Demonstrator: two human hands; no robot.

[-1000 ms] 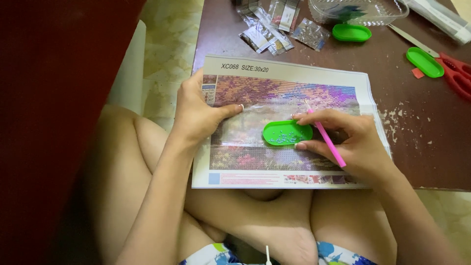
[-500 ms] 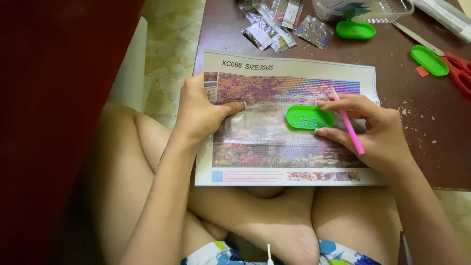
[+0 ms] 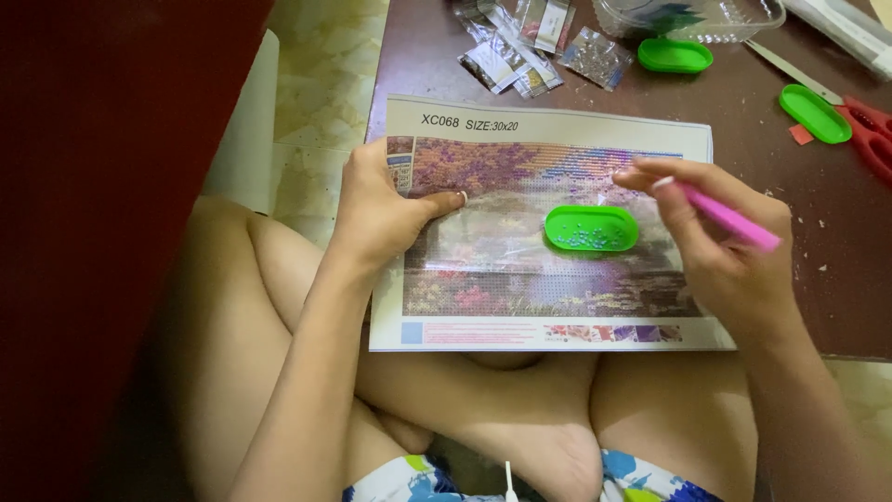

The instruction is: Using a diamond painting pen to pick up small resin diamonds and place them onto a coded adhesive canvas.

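**Pink pen raised over the bead tray**

The left hand (image 3: 381, 209) lies on the left edge of the bead-picture canvas (image 3: 520, 270), fingers loose and gripping nothing, thumb pressed flat on the sheet; the canvas rests on the near edge of the brown bench (image 3: 799, 251) and overhangs the person's crossed legs; right of the thumb, a green oval tray (image 3: 591, 229) of small beads sits on the canvas; just right of it the right hand (image 3: 720, 246) is closed on a pink pen (image 3: 729, 217), tip toward the canvas above the tray; far off lie clear bead packets (image 3: 530, 46), two more green trays (image 3: 675, 56) and red scissors (image 3: 869, 130).
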